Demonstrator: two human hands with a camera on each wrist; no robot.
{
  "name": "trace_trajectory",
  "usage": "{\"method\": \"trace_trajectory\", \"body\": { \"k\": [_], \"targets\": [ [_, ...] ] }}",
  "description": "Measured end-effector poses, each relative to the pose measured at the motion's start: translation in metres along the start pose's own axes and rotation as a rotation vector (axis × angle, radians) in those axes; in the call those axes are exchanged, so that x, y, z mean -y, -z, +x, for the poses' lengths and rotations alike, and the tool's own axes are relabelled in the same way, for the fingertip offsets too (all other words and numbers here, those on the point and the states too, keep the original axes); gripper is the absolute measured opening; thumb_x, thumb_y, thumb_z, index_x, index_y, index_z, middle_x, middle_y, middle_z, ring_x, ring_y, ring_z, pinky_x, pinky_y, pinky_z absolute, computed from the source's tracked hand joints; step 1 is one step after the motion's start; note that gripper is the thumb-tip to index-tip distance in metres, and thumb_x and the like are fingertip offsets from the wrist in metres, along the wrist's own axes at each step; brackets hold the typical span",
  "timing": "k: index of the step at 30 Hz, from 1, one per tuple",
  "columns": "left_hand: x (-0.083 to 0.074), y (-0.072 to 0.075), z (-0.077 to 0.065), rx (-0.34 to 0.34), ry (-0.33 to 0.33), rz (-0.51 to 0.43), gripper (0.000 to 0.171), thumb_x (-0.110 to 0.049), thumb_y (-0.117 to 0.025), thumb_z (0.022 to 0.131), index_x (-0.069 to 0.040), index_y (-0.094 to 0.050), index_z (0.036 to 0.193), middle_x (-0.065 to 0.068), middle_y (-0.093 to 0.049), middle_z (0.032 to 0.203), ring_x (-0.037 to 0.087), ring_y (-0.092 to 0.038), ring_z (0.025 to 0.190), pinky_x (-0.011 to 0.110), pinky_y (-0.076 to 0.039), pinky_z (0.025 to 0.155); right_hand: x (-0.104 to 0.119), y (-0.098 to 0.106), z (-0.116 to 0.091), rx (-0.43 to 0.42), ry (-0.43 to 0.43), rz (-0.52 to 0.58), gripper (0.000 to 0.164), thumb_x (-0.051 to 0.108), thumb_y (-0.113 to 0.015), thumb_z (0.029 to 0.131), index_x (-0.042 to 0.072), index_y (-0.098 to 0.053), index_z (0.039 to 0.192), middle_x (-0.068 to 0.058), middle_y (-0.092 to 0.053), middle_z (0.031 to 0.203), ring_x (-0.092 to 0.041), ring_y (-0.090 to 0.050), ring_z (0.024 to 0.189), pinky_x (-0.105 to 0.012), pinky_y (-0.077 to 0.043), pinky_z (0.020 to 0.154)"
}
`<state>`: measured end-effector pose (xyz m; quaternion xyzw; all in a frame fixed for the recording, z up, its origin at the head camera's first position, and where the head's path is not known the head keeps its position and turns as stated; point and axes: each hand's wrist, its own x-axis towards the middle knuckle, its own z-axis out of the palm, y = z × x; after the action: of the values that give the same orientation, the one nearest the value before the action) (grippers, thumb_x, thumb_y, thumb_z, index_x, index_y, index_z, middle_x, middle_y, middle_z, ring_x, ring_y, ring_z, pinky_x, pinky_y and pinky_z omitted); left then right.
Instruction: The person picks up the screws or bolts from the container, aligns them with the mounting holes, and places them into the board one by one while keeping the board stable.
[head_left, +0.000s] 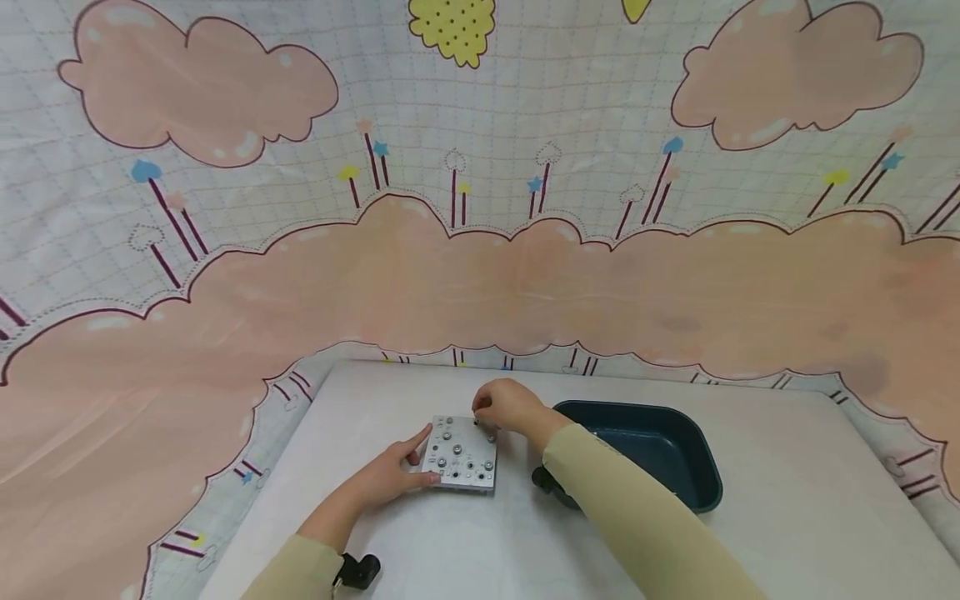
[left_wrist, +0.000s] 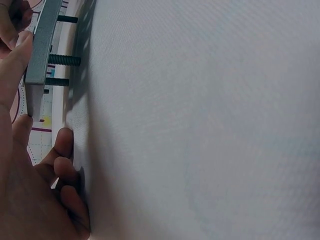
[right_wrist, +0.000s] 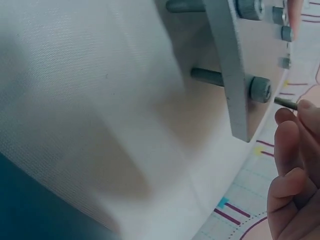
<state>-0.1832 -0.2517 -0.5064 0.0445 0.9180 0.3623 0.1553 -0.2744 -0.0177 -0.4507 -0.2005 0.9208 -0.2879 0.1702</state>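
On the white table, a silver metal plate (head_left: pixel 468 437) dotted with holes carries several socket-head bolts (right_wrist: pixel 261 90). Their threaded shanks (left_wrist: pixel 64 60) stick out below the plate. My left hand (head_left: pixel 382 479) grips the plate's left side, forefinger at the far corner and thumb at the near edge; its other fingers lie low by the tabletop. At the plate's far right corner, my right hand (head_left: pixel 517 408) pinches a small, thin screw (right_wrist: pixel 286 103) between thumb and forefinger. The screw's tip is close to the plate's face; whether it sits in a hole cannot be told.
A dark teal tray (head_left: pixel 660 442) stands right of the plate, partly behind my right forearm; its contents are mostly hidden. Black wrist devices (head_left: pixel 360 572) show at both sleeves. A patterned cloth (head_left: pixel 525 292) hangs behind the white table (head_left: pixel 787 467).
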Motion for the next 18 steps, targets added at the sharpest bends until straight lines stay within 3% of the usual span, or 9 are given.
{"method": "trace_trajectory", "body": {
  "k": [11,18],
  "targets": [
    [0.0028,-0.0018,0.0008,-0.003,0.013,-0.006,0.094,-0.049,-0.08,0.08,-0.027,-0.031,0.157,0.004,-0.047,0.104,0.019,-0.045,0.085,0.036,-0.036,0.075,-0.0031,-0.0063,0.0026,0.018,-0.003,-0.023,0.005,0.017,-0.07,0.094,0.015,-0.073,0.096,0.005,-0.064,0.089,-0.012,-0.059,0.074,-0.028,-0.049,0.068],
    [0.0029,-0.0016,-0.0005,-0.01,0.015,0.006,0.094,-0.05,-0.08,0.079,-0.028,-0.031,0.157,0.004,-0.048,0.104,0.019,-0.046,0.087,0.037,-0.037,0.077,-0.0016,-0.0079,0.0012,0.012,-0.003,-0.075,0.007,0.019,-0.07,0.094,0.018,-0.075,0.098,0.005,-0.066,0.093,-0.013,-0.057,0.081,-0.033,-0.049,0.08]
  ]
}}
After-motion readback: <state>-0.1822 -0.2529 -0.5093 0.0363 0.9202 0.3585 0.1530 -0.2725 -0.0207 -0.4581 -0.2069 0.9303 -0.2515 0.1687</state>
